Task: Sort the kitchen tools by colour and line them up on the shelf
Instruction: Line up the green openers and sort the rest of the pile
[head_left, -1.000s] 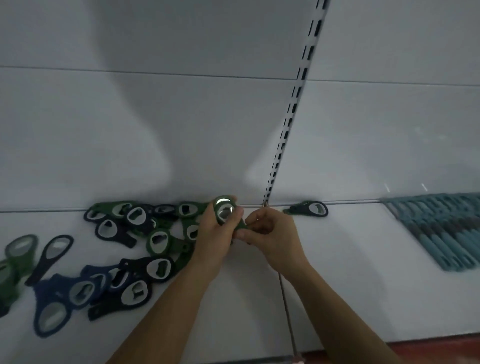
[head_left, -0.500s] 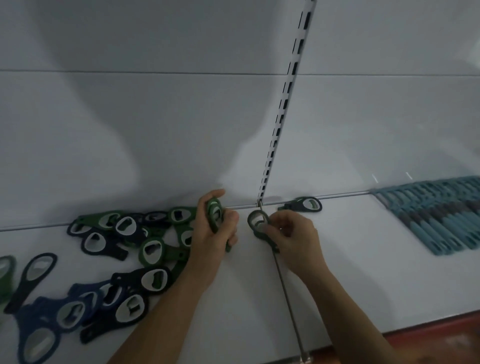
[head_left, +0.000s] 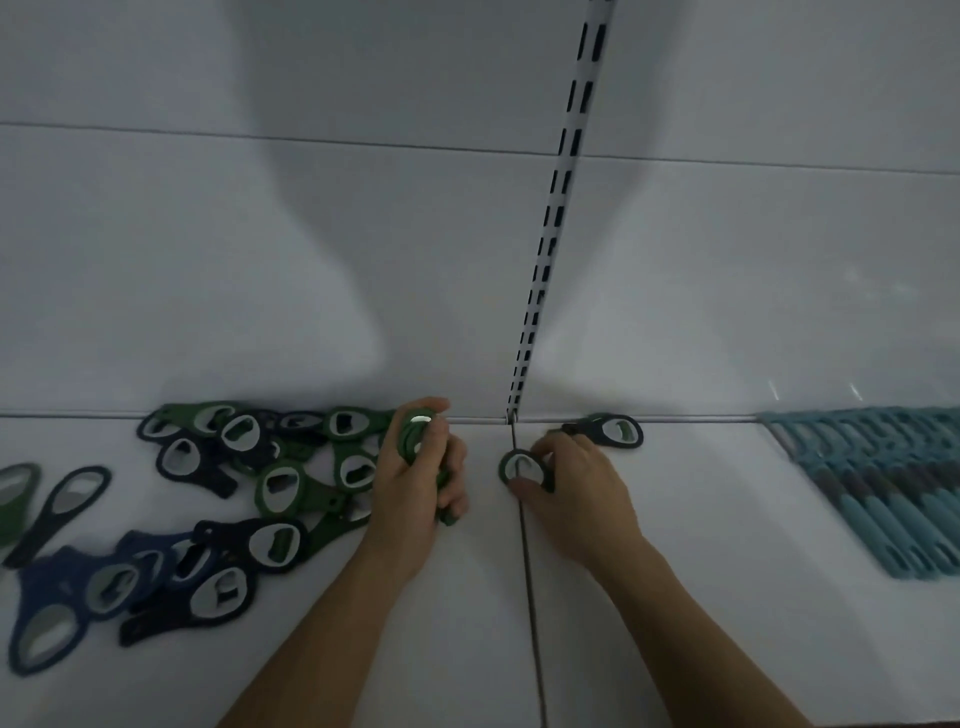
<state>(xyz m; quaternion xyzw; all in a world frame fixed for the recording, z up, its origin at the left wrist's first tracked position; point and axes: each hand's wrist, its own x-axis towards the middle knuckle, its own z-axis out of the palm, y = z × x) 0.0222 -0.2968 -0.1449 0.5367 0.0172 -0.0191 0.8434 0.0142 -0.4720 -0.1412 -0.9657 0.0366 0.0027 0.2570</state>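
Note:
My left hand (head_left: 415, 488) grips a small stack of green bottle openers (head_left: 415, 439), held upright near the shelf's back edge. My right hand (head_left: 576, 483) pinches a single green bottle opener (head_left: 519, 466) low over the shelf seam; its handle is hidden under my fingers. Just behind that hand, another dark green opener (head_left: 613, 431) lies flat against the back wall. A jumbled pile of green openers (head_left: 291, 483) and dark blue openers (head_left: 156, 577) spreads across the shelf to the left.
A row of teal-handled tools (head_left: 878, 483) lies lined up at the far right. The slotted upright rail (head_left: 550, 228) runs up the white back panel above the shelf seam (head_left: 530, 597). Two more openers (head_left: 57, 509) lie at the far left edge.
My hands have parted: the right one took a single green opener off the stack and carried it right and down toward the shelf. The left hand keeps the rest of the stack.

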